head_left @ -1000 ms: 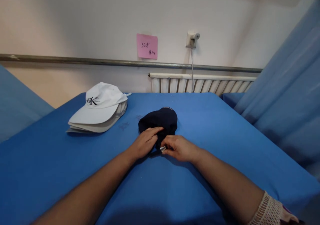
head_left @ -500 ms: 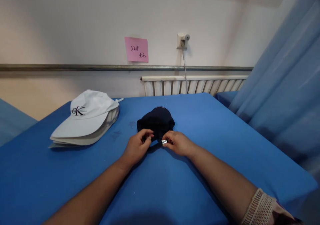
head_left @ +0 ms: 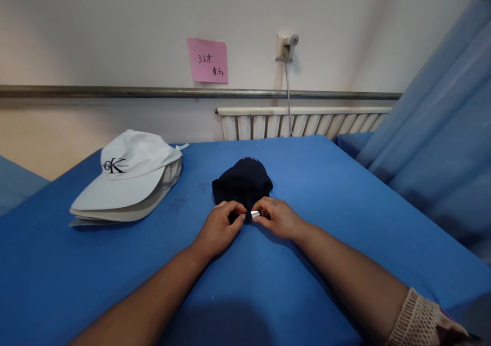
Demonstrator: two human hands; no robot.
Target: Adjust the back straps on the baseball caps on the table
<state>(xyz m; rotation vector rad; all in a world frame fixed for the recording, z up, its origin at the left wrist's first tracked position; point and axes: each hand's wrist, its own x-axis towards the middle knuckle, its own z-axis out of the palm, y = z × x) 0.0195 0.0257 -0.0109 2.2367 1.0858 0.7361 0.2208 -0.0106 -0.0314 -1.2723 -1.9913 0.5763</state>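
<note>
A black baseball cap (head_left: 243, 179) lies on the blue-covered table with its back strap toward me. My left hand (head_left: 222, 225) pinches the strap near its middle, thumb and forefinger together. Close beside it, my right hand (head_left: 278, 218) is closed on the strap at a shiny silver buckle (head_left: 255, 214), which shows at the fingertips. The fingertips of both hands almost meet, and most of the strap is hidden behind them.
Several stacked caps, a white one (head_left: 130, 156) with black letters on top, lie on the left of the blue table (head_left: 326, 264). Behind are a radiator (head_left: 268, 123), a metal rail (head_left: 153, 92), a pink note (head_left: 207, 61) and a plugged socket (head_left: 284, 47). A blue curtain (head_left: 433, 121) hangs at right.
My left hand has moved right along the strap toward my right hand. The strap loop that stood out between the hands no longer shows. The view has tipped slightly downward.
</note>
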